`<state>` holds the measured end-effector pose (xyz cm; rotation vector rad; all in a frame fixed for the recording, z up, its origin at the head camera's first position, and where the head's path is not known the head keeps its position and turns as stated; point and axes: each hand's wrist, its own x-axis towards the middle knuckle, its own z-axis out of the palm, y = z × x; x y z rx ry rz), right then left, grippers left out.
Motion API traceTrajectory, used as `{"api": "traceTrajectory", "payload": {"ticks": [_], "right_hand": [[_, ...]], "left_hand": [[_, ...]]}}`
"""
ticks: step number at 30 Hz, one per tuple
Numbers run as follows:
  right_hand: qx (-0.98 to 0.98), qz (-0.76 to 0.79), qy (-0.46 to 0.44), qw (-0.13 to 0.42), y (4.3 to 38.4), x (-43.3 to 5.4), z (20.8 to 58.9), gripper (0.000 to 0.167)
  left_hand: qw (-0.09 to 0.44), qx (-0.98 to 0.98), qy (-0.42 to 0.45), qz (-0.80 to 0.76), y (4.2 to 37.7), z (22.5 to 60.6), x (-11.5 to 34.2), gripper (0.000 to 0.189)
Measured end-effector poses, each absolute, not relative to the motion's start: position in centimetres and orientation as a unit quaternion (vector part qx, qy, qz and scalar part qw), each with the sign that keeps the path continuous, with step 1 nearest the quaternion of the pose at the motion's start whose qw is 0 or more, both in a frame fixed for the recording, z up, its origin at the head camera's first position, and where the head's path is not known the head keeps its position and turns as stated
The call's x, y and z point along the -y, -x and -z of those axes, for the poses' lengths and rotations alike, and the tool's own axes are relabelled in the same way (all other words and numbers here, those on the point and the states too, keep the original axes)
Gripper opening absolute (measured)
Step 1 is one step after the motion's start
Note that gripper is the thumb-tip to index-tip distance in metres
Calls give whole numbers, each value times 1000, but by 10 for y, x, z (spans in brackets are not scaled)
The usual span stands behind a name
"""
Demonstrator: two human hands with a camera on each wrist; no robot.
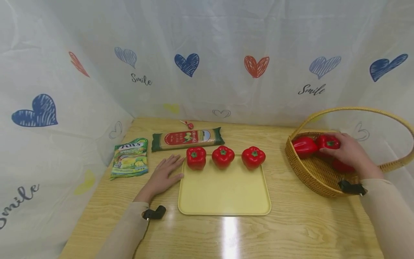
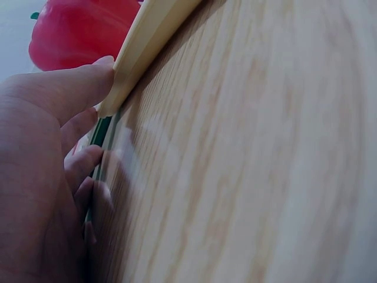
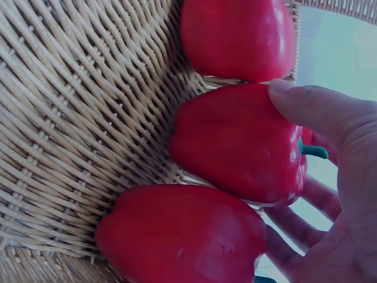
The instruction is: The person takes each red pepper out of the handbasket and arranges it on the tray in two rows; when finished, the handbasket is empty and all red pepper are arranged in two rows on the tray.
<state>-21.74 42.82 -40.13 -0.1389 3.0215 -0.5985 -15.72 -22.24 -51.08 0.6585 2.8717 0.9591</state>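
In the head view my left hand (image 1: 164,176) lies with fingers spread on the table at the left edge of a yellow tray (image 1: 224,194). Its thumb touches the tray's rim in the left wrist view. My right hand (image 1: 350,151) reaches into a wicker basket (image 1: 297,172) and grips a red bell pepper (image 3: 238,141) with a green stem, thumb on one side and fingers on the other. Two more peppers lie beside it, one above (image 3: 238,38) and one below (image 3: 182,233) in the right wrist view. Three red bell peppers, left (image 1: 196,162), middle (image 1: 223,160) and right (image 1: 253,160), stand along the tray's far edge.
Behind the tray lie a pasta packet (image 1: 187,139) and a small wrapped lollipop (image 1: 190,126). A green candy bag (image 1: 130,158) is left of my left hand. The basket's tall handle (image 1: 352,108) arches over its opening. A printed curtain (image 1: 220,86) hangs behind the table.
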Motion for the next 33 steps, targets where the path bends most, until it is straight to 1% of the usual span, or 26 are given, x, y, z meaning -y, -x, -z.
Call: {"api": "traceTrajectory", "payload": {"ticks": [6, 10, 19, 33], "right_hand": [[-981, 185, 36, 37, 212, -426, 398, 80], [-982, 185, 37, 32, 207, -425, 394, 79], [-979, 198, 49, 1, 194, -421, 387, 72], [-977, 208, 41, -6, 182, -409, 380, 73]], "left_hand": [[22, -927, -210, -310, 156, 511, 223, 65], [21, -926, -212, -311, 156, 511, 223, 65], [19, -926, -215, -309, 157, 508, 222, 65], [19, -926, -215, -309, 157, 509, 222, 65]]}}
